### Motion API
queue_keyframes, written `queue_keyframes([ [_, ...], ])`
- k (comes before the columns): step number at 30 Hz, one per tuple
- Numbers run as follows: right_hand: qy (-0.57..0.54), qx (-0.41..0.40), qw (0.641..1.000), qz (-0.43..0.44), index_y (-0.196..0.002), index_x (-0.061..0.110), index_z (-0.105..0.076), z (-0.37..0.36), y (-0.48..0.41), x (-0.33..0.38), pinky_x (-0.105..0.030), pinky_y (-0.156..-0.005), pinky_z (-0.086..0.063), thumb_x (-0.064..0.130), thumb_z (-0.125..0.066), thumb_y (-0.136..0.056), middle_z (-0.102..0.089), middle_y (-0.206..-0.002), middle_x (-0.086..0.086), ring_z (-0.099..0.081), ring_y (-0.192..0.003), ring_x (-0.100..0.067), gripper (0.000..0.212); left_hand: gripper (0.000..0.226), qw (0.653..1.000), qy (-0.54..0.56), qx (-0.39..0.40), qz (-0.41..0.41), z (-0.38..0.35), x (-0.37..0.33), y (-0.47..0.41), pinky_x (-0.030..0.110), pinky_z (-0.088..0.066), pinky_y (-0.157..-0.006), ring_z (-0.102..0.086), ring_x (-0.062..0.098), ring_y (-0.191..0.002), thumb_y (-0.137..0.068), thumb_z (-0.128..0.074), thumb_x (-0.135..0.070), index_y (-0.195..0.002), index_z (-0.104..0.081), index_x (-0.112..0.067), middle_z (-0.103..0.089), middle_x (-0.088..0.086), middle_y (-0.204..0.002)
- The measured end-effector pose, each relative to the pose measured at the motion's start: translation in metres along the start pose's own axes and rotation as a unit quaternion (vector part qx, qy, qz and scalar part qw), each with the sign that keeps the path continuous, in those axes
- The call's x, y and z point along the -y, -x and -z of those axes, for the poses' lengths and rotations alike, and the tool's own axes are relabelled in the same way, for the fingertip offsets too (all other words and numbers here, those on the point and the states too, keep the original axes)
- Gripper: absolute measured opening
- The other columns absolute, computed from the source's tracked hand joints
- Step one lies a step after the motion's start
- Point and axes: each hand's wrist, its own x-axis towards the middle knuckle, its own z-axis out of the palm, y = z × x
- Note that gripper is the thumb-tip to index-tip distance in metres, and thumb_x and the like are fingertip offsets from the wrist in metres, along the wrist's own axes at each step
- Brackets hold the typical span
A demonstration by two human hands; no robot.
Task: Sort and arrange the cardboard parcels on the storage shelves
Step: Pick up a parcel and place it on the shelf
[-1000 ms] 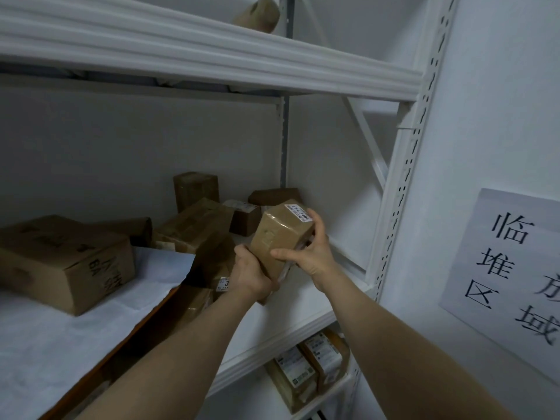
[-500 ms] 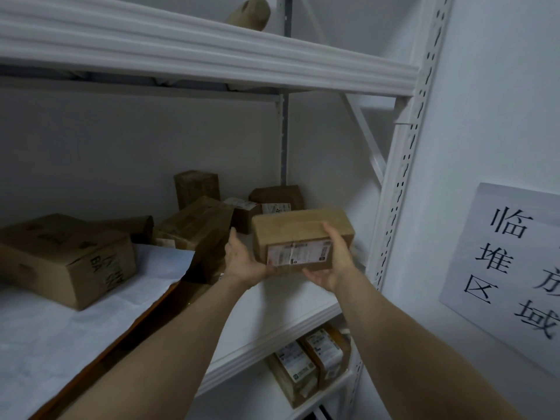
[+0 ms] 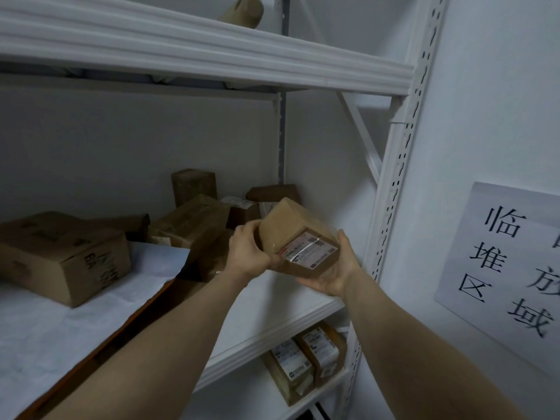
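Note:
I hold a small taped cardboard parcel [image 3: 291, 234] with a white shipping label facing me, tilted, above the right end of the middle shelf [image 3: 272, 310]. My left hand [image 3: 247, 253] grips its left side. Cupped under its lower right corner, my right hand [image 3: 333, 272] has its thumb up along the right edge. Behind the parcel lie several other cardboard parcels [image 3: 194, 219] in a loose heap at the back of the shelf.
A large brown carton [image 3: 65, 257] lies on white paper at the shelf's left. Two labelled parcels [image 3: 306, 359] stand on the lower shelf. The white perforated upright [image 3: 394, 183] rises at the right, with a paper sign [image 3: 512, 262] on the wall. Another parcel [image 3: 242, 10] lies on the top shelf.
Both hands have turned the parcel: it stood on end, then lay level with its label facing me, and now tilts with one corner up.

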Motion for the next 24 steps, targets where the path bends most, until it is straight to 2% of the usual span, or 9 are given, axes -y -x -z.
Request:
queue_keyframes([
  [3, 0.0, 0.002, 1.0, -0.006, -0.131, 0.007, -0.049, -0.005, 0.002, 0.0, -0.061, -0.097, -0.045, 0.073, -0.05, -0.081, -0.057, -0.119, -0.023, -0.054, -0.114, -0.044, 0.084, 0.088, 0.996, -0.084, -0.019, -0.02, -0.006, -0.001, 0.003, 0.031, -0.037, -0.1, -0.03, 0.021, -0.123, -0.061, -0.085, -0.028, -0.135, -0.038, -0.021, -0.034, 0.003, -0.133],
  [7, 0.035, -0.014, 0.999, -0.012, -0.102, 0.002, -0.046, -0.01, 0.009, 0.003, -0.052, -0.097, -0.048, 0.063, -0.069, -0.075, -0.054, -0.103, -0.025, -0.056, -0.112, -0.042, 0.07, 0.079, 0.977, -0.192, -0.025, -0.087, -0.008, -0.003, 0.01, 0.03, -0.038, -0.096, -0.023, 0.023, -0.128, -0.067, -0.081, -0.028, -0.132, -0.036, -0.023, -0.028, 0.003, -0.134],
  [11, 0.126, -0.011, 0.992, -0.018, -0.111, 0.01, -0.05, -0.017, 0.015, 0.003, -0.041, -0.067, -0.055, 0.052, -0.077, -0.072, -0.059, -0.107, -0.022, -0.061, -0.094, -0.035, 0.064, 0.074, 0.947, -0.271, -0.013, -0.172, -0.014, 0.005, 0.016, 0.031, -0.051, -0.087, -0.027, 0.026, -0.13, -0.075, -0.072, -0.011, -0.133, -0.028, -0.027, -0.011, 0.002, -0.142],
  [13, 0.117, -0.003, 0.993, -0.015, -0.116, 0.012, -0.053, -0.017, 0.015, 0.003, -0.04, -0.067, -0.055, 0.04, -0.076, -0.075, -0.059, -0.109, -0.022, -0.06, -0.095, -0.036, 0.055, 0.08, 0.953, -0.252, -0.013, -0.17, -0.016, 0.009, 0.017, 0.031, -0.052, -0.084, -0.039, 0.028, -0.123, -0.076, -0.07, -0.008, -0.135, -0.021, -0.028, -0.004, 0.002, -0.145],
  [15, 0.095, -0.001, 0.995, -0.006, -0.117, 0.014, -0.054, -0.015, 0.013, 0.003, -0.041, -0.071, -0.056, 0.034, -0.074, -0.075, -0.06, -0.113, -0.021, -0.06, -0.1, -0.036, 0.051, 0.093, 0.974, -0.2, -0.004, -0.106, -0.018, 0.01, 0.013, 0.03, -0.052, -0.078, -0.051, 0.028, -0.109, -0.078, -0.067, -0.002, -0.142, -0.007, -0.033, -0.004, 0.003, -0.146],
  [17, 0.072, 0.002, 0.997, 0.005, -0.115, 0.014, -0.055, -0.013, 0.013, 0.002, -0.041, -0.072, -0.055, 0.033, -0.071, -0.076, -0.061, -0.111, -0.019, -0.06, -0.098, -0.035, 0.046, 0.104, 0.992, -0.122, 0.001, -0.015, -0.017, 0.012, 0.007, 0.031, -0.049, -0.07, -0.058, 0.026, -0.093, -0.084, -0.061, 0.0, -0.147, 0.011, -0.039, -0.028, 0.01, -0.139],
  [20, 0.041, 0.016, 0.999, 0.009, -0.112, 0.013, -0.057, -0.012, 0.012, 0.0, -0.041, -0.079, -0.052, 0.032, -0.063, -0.078, -0.063, -0.103, -0.017, -0.06, -0.092, -0.033, 0.039, 0.067, 0.994, -0.003, -0.025, 0.106, -0.015, 0.01, -0.001, 0.038, -0.054, -0.079, -0.061, 0.028, -0.098, -0.093, -0.049, -0.003, -0.149, -0.023, -0.028, -0.058, 0.011, -0.121],
  [22, 0.034, 0.021, 0.999, 0.018, -0.11, 0.014, -0.057, -0.011, 0.009, 0.0, -0.043, -0.088, -0.05, 0.032, -0.061, -0.079, -0.062, -0.104, -0.017, -0.059, -0.093, -0.033, 0.037, 0.041, 0.955, 0.181, -0.065, 0.225, -0.013, 0.004, -0.002, 0.037, -0.054, -0.07, -0.062, 0.024, -0.087, -0.098, -0.04, -0.007, -0.138, -0.045, -0.014, -0.061, 0.013, -0.118],
  [24, 0.045, 0.021, 0.999, 0.015, -0.111, 0.013, -0.056, -0.011, 0.006, 0.0, -0.047, -0.093, -0.048, 0.031, -0.061, -0.078, -0.061, -0.107, -0.018, -0.058, -0.096, -0.035, 0.038, 0.036, 0.875, 0.362, -0.062, 0.316, -0.006, -0.003, -0.004, 0.036, -0.055, -0.069, -0.061, 0.023, -0.077, -0.098, -0.045, -0.027, -0.13, -0.05, -0.011, -0.064, 0.015, -0.112],
])
